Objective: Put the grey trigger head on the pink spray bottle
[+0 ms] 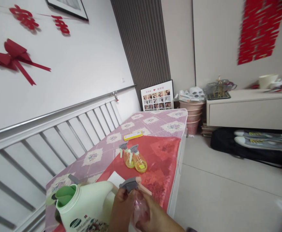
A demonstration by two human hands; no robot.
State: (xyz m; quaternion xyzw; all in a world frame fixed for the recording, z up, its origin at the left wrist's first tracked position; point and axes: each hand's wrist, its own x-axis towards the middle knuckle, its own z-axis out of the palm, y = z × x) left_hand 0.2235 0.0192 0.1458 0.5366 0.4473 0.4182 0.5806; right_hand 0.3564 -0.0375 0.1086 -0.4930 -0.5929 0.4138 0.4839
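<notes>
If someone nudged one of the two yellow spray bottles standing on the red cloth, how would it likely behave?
The yellow spray bottles look small and only partly filled, so probably light. Their bases are broad, but the red cloth over soft bedding may let them tip.

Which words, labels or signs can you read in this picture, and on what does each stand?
Red paper double-happiness sign on the cupboard door: "囍".
Red paper cut-outs on the white wall: too blurred to read.
Detergent jug label: too small to read.
Photo collage board: heading too small to read.

red double-happiness sign 囍 (pixel 259 30) on the wall
</notes>
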